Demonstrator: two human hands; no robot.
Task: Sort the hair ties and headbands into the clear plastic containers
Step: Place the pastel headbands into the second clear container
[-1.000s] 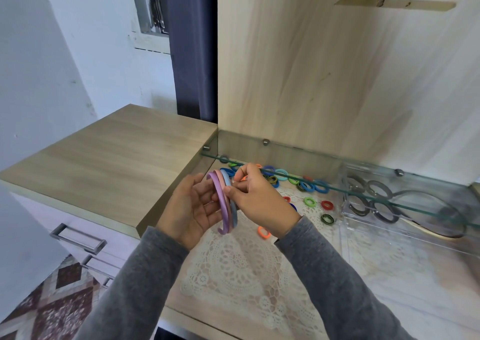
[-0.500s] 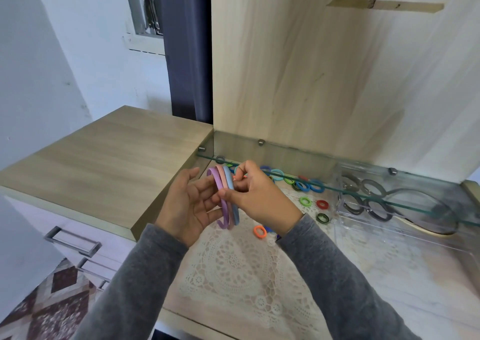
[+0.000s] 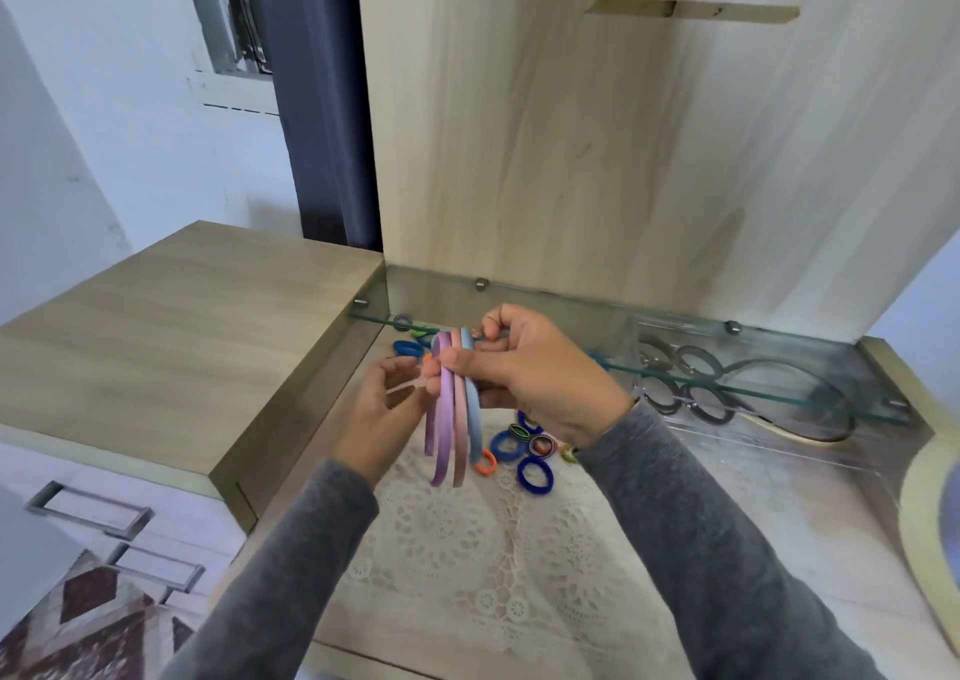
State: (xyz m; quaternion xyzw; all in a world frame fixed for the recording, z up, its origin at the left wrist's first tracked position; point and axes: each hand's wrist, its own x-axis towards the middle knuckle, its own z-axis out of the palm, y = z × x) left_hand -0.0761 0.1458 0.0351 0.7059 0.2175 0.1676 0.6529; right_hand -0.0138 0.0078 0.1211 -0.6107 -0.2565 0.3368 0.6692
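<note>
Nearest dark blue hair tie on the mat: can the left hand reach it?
Probably yes. The hair tie lies uncovered, but the headbands in the right hand hang between it and the left hand, which must go round them.

A white wall [image 3: 104, 133] stood on the left, daylit and faintly scuffed; a window frame [image 3: 228, 19] was set into it, with a dark blue curtain [image 3: 322, 107] hanging just beside; a tall pale wood panel [image 3: 571, 133] rose behind the counter [image 3: 779, 549], with a strip of tan tape [image 3: 691, 9] stuck near its top; a glass shelf [image 3: 753, 393] on metal pegs ran along the panel's foot; left of the counter, a higher wooden cabinet top [image 3: 171, 346] sat above white drawers [image 3: 62, 471] with metal handles [image 3: 88, 510]; the floor [image 3: 93, 622] below showed maroon and cream diamonds.
</note>
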